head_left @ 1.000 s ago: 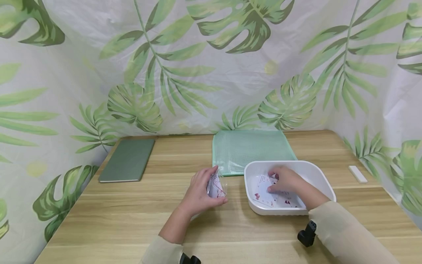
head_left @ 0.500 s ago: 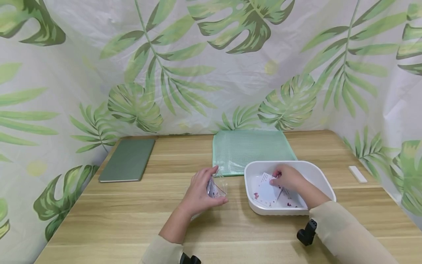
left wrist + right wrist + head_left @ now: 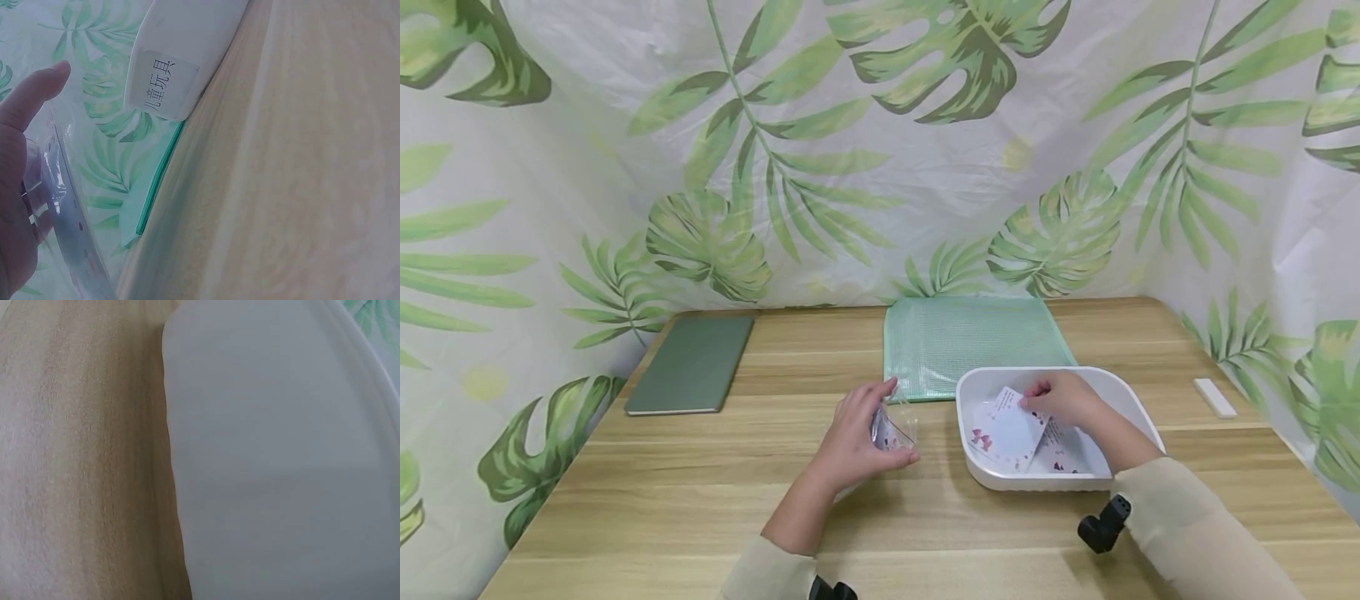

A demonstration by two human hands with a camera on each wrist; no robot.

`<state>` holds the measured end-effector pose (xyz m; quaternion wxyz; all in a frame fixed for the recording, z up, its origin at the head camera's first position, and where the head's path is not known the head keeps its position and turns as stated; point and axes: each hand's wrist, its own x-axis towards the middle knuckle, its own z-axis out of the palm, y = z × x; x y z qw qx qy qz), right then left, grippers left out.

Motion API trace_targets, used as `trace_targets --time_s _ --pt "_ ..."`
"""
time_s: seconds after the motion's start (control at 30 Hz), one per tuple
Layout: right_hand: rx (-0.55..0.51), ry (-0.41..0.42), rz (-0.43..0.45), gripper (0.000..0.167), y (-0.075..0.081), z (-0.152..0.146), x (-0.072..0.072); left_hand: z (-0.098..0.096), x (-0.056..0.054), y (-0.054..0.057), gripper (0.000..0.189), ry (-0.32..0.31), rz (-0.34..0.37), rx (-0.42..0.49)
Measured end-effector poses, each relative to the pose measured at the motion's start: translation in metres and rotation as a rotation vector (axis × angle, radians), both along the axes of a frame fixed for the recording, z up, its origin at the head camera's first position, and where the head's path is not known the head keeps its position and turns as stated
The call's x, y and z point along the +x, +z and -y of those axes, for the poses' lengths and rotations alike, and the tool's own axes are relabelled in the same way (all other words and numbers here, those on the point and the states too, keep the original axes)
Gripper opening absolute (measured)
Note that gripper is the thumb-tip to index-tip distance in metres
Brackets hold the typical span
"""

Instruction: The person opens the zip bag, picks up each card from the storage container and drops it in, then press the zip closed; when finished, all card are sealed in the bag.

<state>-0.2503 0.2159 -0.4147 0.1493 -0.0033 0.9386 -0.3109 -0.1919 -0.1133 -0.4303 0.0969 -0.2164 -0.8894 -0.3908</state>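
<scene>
My right hand (image 3: 1066, 402) is inside the white plastic basin (image 3: 1126, 392), pinching a white card (image 3: 1013, 429) with small red prints by its upper right edge. The card is tilted over another printed card (image 3: 1060, 454) lying in the basin. To the left, my left hand (image 3: 854, 437) holds a clear plastic bag (image 3: 895, 435) with printed pieces inside, standing on edge above the table. The left wrist view shows the bag (image 3: 70, 225) against the palm, thumb raised clear of it. Only the basin's outer wall (image 3: 269, 444) and the table fill the right wrist view.
A pale green mesh zip pouch (image 3: 970, 337) lies behind the basin. At the back left is a dark green notebook (image 3: 692, 362). A small white bar (image 3: 1214, 397) lies near the table's right edge. The basin carries a printed label (image 3: 164, 81).
My right fingers have gone from reaching onto the cards to pinching one, its edge lifted and turned, exposing the card beneath. The left hand and bag have stayed in place.
</scene>
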Motion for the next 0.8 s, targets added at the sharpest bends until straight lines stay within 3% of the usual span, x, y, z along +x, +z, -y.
trace_targets --time_s 0.4,0.6,0.8 --pt "-0.101 -0.070 0.005 0.041 0.019 -0.016 0.006 0.000 -0.001 0.000 0.100 0.001 -0.002 0.001" --pt "-0.256 -0.087 -0.100 0.040 0.037 -0.016 0.016 0.000 0.000 0.000 0.101 -0.001 0.004 0.006" --pt "-0.410 -0.121 -0.189 0.047 0.056 0.001 0.035 -0.001 -0.001 -0.002 0.101 0.001 0.009 0.007"
